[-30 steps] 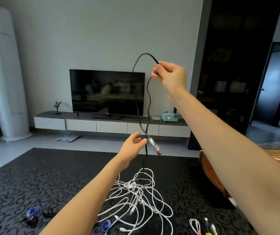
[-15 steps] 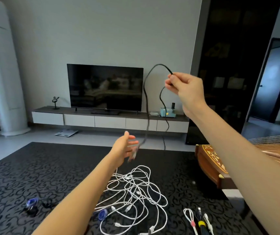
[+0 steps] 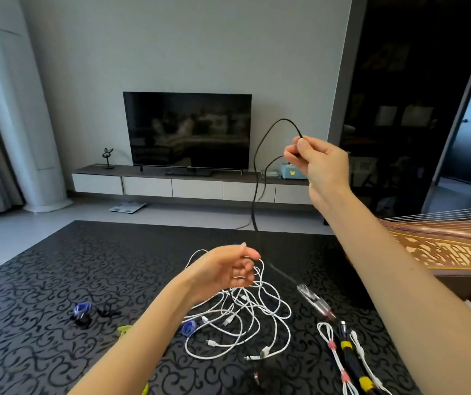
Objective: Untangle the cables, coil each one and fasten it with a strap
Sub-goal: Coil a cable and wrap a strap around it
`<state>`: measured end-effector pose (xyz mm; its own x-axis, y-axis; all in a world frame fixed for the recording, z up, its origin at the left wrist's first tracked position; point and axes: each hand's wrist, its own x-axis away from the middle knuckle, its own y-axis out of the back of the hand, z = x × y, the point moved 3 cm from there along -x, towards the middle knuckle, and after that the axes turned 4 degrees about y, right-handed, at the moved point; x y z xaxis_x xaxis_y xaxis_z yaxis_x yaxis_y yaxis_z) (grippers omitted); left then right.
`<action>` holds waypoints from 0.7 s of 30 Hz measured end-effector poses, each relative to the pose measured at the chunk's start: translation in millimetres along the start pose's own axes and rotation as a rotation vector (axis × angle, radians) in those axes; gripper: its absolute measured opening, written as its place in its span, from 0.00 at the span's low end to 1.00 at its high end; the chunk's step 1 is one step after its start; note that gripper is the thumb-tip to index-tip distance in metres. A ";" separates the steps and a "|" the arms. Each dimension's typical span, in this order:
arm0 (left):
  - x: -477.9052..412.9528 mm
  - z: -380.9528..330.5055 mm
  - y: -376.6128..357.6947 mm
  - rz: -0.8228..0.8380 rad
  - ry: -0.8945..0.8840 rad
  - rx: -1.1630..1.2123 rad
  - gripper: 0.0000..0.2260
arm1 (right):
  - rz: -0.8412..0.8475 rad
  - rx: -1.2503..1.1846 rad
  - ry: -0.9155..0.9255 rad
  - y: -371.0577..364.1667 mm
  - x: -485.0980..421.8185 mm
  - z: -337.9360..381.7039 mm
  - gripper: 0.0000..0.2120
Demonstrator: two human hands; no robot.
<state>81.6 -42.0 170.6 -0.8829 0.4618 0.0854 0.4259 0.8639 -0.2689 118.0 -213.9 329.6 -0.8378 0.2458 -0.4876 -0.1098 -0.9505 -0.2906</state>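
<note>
My right hand (image 3: 318, 163) is raised to the right and pinches a black cable (image 3: 255, 195) just below a loop. From there the cable hangs down to the table, where its clear-cased plug (image 3: 314, 300) lies flat. Lower down, my left hand (image 3: 225, 269) hovers with loosely curled fingers and holds nothing. Under it lies a tangle of white cables (image 3: 245, 320). At the front right are a coiled white cable with pink straps (image 3: 334, 349) and a black one with yellow straps (image 3: 352, 357). Loose straps lie about: blue (image 3: 81, 307), black (image 3: 106, 310), blue (image 3: 188, 329) and yellow-green (image 3: 124, 330).
Everything rests on a black patterned table top (image 3: 43, 280). A wooden stringed instrument (image 3: 442, 246) borders the table's right side. A TV (image 3: 188, 129) stands on a low cabinet (image 3: 171, 186) against the far wall.
My left hand has let go of the black cable's plug end and sunk toward the white tangle. The plug now lies on the table. My right hand moved right and lower with the cable.
</note>
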 end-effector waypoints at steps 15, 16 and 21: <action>-25.0 0.4 6.6 -0.611 -0.286 -0.752 0.02 | 0.276 -0.321 -0.106 9.2 46.9 -8.3 0.10; -25.8 2.0 7.0 -0.606 -0.288 -0.801 0.03 | 0.273 -0.347 -0.114 11.4 48.8 -8.4 0.10; -24.9 19.4 2.3 -0.441 -0.224 -0.773 0.03 | 0.264 -0.392 -0.187 23.0 56.7 -17.4 0.10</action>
<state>100.8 -55.4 149.2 -0.9802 0.0778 -0.1821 -0.0167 0.8840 0.4671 77.3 -218.5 280.9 -0.8954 -0.0656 -0.4404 0.2974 -0.8242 -0.4819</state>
